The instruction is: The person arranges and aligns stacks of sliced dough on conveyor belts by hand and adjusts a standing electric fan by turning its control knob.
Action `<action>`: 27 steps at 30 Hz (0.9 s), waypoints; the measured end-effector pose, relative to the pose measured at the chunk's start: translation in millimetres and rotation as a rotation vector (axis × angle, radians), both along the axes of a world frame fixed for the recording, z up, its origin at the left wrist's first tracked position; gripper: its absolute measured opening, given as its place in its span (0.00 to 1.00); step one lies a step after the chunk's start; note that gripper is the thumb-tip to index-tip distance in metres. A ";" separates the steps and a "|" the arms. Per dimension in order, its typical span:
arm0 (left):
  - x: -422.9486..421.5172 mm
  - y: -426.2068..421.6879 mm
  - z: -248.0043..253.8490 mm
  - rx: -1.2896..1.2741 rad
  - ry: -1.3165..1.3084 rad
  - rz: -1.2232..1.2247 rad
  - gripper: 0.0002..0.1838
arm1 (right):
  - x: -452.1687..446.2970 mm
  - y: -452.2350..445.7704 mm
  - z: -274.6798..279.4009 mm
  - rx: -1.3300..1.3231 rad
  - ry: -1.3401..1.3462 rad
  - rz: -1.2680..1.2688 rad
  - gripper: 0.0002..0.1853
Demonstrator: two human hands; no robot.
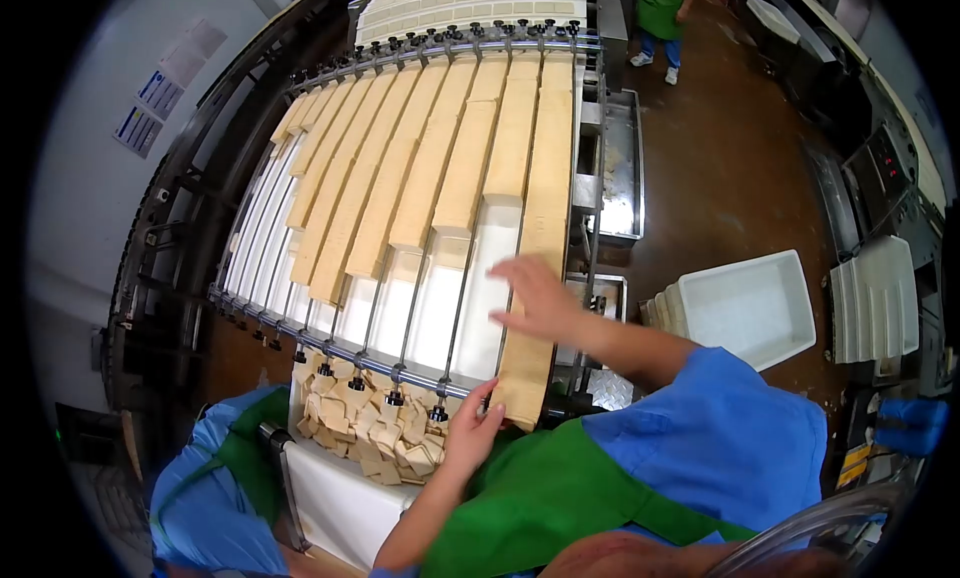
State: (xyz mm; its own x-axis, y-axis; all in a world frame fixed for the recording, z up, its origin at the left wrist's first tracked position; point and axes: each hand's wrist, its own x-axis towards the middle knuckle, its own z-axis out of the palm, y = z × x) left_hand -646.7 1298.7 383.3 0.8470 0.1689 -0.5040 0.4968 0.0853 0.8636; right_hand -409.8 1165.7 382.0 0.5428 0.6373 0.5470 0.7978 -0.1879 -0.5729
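Cracker row (545,218) under spread R hand (540,298); L hand (472,430) at nr end, grip unclear.

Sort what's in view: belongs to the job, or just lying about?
Job, likely:
rightmost tan row, left hand at its near end, right hand over it
other tan rows, white lanes

Lying about, it seems:
white tub
stacked trays
wall notices

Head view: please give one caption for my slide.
Bare left hand at the near end of a long tan row, blurred right hand farther along, loose pale square pieces in a white bin.
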 end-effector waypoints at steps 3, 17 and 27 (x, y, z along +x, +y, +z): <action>5.9 -4.1 -5.0 -0.017 -0.039 0.111 0.29 | -52.6 -14.7 3.0 -0.055 0.054 0.253 0.37; -6.5 4.2 -22.0 0.098 -0.307 0.003 0.40 | -98.2 -29.9 -21.5 -0.364 0.040 0.476 0.56; -108.1 78.2 -6.6 0.155 -0.309 0.368 0.51 | -148.8 -15.5 16.4 -0.680 -0.455 0.164 0.30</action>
